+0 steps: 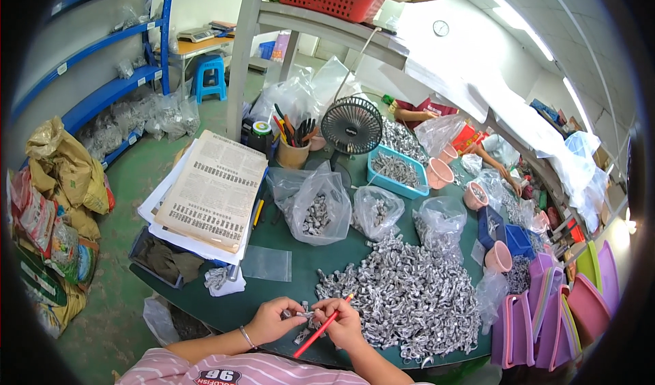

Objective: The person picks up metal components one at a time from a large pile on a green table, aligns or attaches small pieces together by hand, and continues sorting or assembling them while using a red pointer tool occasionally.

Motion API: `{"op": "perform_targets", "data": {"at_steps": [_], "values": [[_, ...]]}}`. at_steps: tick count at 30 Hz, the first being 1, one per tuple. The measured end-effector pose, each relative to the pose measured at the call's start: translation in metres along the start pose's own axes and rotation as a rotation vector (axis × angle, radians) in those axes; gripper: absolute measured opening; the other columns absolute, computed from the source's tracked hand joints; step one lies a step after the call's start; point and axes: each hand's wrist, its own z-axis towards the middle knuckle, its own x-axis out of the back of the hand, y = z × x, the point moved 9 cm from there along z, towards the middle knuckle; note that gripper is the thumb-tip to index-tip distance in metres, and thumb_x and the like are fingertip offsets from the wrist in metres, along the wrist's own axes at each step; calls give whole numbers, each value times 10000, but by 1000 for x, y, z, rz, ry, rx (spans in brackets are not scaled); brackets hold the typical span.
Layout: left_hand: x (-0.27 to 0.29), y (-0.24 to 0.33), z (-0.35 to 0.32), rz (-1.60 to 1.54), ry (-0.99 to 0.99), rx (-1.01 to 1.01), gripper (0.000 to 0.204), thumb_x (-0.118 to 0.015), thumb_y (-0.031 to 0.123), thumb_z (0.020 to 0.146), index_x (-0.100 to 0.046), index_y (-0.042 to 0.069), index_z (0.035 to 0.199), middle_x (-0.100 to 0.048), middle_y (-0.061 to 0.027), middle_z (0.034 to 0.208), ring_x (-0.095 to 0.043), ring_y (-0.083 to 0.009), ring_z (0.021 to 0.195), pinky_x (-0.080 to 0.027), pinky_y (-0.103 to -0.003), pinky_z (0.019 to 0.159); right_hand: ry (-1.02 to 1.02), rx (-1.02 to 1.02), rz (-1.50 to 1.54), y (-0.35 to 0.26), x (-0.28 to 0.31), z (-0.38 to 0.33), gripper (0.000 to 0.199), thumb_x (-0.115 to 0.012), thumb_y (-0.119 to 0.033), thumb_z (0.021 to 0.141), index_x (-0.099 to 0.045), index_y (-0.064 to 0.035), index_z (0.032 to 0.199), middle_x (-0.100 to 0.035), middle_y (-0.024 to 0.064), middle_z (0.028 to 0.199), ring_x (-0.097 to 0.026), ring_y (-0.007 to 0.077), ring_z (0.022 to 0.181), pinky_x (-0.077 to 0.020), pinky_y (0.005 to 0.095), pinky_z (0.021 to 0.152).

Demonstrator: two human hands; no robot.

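Observation:
My left hand [271, 323], a bracelet at its wrist, pinches a small silvery metal part [307, 314] over the table's near edge. Close beside it, my right hand [342, 327] is closed around a slim red pencil [312, 340], which slants from upper right to lower left. The right fingertips come up to the same metal part; whether they touch it I cannot tell. Just beyond and to the right spreads a big heap of similar small metal parts [409, 296] on the green table. A few loose ones lie between the heap and my hands.
Clear bags of metal parts [315, 211] stand behind the heap, near a light-blue basket [399, 173] and a black fan [351, 127]. Newspapers [211, 190] lie at left. Pink and purple bins [512, 330] stand at right. Another person's hand [508, 177] works across the table.

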Motion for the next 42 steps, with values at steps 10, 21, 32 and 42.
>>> {"op": "perform_targets", "data": {"at_steps": [10,21,32,42], "values": [[5,24,14,-51,-10,-25,161,-722,97,720,-620,28,823,-612,-43,796,-581,-83,668,-467,-202,594,-30,38,-76,-19,4,16,174,-551,89,805,-444,-33,742,-584,164,964,-584,139,764,-497,257,693],[14,39,6,2,100,-125,178,-729,100,697,-620,39,822,-607,-30,747,-575,-101,661,-466,-232,591,70,93,-109,-39,-6,12,205,-574,48,801,-418,-47,709,-596,148,920,-575,161,824,-499,279,673],[15,8,-11,-174,70,-50,159,-633,-75,734,-551,-4,851,-559,-55,861,-504,-73,700,-396,-193,612,203,19,-5,-24,4,3,397,-332,-338,959,-369,0,1163,-591,142,903,-586,175,751,-477,278,671],[14,5,-15,-119,80,-31,174,-649,-83,714,-555,-3,836,-562,-65,863,-500,-68,670,-399,-185,589,168,-82,14,3,-8,-1,185,-421,-172,944,-473,-10,1018,-592,101,881,-563,115,727,-457,218,627]]}}
